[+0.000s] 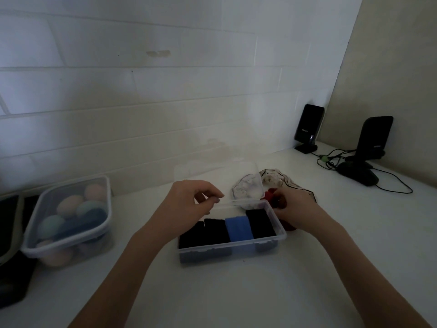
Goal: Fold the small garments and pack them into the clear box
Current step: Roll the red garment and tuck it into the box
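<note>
A clear box stands on the white counter, its hinged clear lid raised behind it. Inside lie folded garments in a row: black ones on the left, a blue one, and another black one at the right end. My left hand pinches the front edge of the lid above the box. My right hand is at the box's right side, its fingers closed on a dark red garment. A pale patterned garment with dark trim lies just behind.
A lidded clear container of pastel rolled items sits at the left, with dark objects beyond it at the counter's left edge. Two black devices on stands with trailing cables stand at the back right by the wall.
</note>
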Demonstrator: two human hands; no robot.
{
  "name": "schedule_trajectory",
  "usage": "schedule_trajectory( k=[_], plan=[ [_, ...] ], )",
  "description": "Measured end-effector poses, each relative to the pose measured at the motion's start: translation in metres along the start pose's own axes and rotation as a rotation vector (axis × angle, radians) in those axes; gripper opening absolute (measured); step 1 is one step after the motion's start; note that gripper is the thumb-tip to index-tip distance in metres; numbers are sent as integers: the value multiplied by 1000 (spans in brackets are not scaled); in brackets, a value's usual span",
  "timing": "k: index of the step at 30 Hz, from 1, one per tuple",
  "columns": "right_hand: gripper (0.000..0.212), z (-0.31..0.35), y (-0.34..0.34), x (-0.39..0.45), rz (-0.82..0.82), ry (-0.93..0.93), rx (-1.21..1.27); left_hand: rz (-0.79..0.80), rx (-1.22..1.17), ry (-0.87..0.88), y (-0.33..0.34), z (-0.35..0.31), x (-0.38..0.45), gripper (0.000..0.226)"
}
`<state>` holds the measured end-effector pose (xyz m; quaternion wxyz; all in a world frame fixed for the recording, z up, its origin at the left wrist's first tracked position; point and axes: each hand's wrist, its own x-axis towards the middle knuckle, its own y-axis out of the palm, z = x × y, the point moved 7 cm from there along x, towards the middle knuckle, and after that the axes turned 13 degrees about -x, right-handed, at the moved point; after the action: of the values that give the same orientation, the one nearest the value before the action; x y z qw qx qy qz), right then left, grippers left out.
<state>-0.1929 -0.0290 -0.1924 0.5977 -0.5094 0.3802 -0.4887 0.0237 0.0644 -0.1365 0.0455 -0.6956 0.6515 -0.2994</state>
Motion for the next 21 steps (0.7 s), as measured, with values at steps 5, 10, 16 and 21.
schedule_trajectory(
  k=[5,10,16,21],
  plan=[
    [16,1,-6,0,-175,3,-9,-50,-116,-24,-2,2,0,14],
    [22,20,-59,-36,-542,-115,618,-61,-336,-53,3,6,1,40],
    [35,78,-41,-55,-46,-272,1223,49,-478,-129,22,6,-1,50],
    [24,82,-32,-56,78,-224,1392,-78,-700,-237,16,10,2,12]
  ],
)
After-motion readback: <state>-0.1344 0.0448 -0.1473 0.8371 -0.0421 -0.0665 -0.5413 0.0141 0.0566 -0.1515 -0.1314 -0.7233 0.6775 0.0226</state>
